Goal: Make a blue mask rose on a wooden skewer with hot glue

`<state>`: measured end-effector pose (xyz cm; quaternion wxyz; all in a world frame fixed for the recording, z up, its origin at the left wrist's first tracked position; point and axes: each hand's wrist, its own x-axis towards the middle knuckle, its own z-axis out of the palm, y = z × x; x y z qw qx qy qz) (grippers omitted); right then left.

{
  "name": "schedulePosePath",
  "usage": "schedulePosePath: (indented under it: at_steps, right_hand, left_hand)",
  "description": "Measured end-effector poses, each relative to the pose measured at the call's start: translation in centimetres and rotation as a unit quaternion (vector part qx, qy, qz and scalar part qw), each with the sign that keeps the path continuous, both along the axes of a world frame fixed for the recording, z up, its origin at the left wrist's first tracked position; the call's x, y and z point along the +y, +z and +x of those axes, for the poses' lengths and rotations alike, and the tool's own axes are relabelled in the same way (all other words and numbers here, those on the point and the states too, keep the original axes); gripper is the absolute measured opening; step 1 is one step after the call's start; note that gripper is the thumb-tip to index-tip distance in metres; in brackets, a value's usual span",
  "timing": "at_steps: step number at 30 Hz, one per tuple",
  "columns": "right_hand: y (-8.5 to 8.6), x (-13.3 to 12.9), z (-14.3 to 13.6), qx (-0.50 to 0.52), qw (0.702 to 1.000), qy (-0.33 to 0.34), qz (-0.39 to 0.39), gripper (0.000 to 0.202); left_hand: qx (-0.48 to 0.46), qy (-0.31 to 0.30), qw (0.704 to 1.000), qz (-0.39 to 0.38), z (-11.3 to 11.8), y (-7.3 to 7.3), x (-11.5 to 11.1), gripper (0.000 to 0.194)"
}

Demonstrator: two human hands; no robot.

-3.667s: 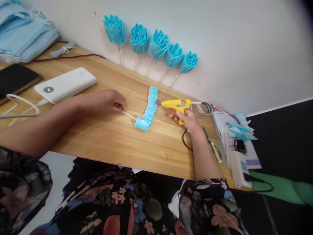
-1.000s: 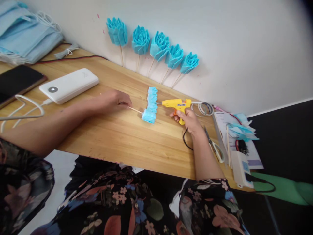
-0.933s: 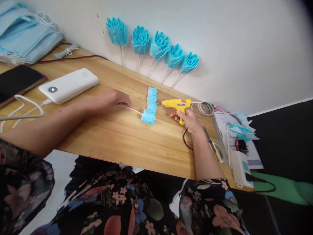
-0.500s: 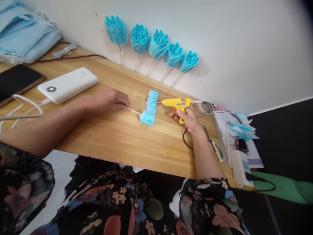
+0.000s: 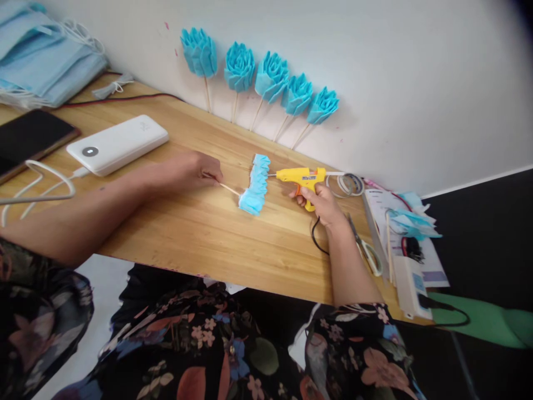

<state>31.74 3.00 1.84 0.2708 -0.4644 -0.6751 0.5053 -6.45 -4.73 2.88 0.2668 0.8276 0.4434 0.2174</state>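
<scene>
My left hand [image 5: 202,169] pinches the end of a thin wooden stick [image 5: 230,190]. The stick's other end meets a pleated strip of blue fabric [image 5: 255,186], which looks like mask material and is partly rolled at its lower end. A yellow hot glue gun [image 5: 300,176] is gripped in my right hand [image 5: 320,203], with fingers around the handle near the orange trigger. Its metal nozzle points left and reaches the strip's right edge; I cannot tell whether it touches. A glue stick pokes out of the gun's back.
Several blue fabric roses [image 5: 272,78] on sticks lean against the wall. Blue masks [image 5: 45,61], a phone [image 5: 33,141] and a white power bank [image 5: 119,144] lie at left. Scissors [image 5: 368,253], a tape roll [image 5: 350,184] and a white power strip [image 5: 412,286] are at right.
Hardly anything differs. The whole view has shifted very slightly; both hands, the stick, the strip and the glue gun keep their places.
</scene>
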Motion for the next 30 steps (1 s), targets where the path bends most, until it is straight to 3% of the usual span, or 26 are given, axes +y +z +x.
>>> schedulePosePath:
  at_steps: [10,30]
  right_hand:
    - [0.03,-0.14,-0.11,0.019,1.000,-0.012,-0.011,0.059]
    - [0.02,-0.11,-0.14,0.023,0.999,-0.018,-0.017,0.061]
  left_hand:
    - [-0.002,-0.041,0.999,0.029,0.25,0.02,0.25,0.041]
    - [0.025,-0.017,0.999,0.023,0.19,-0.02,0.21,0.041]
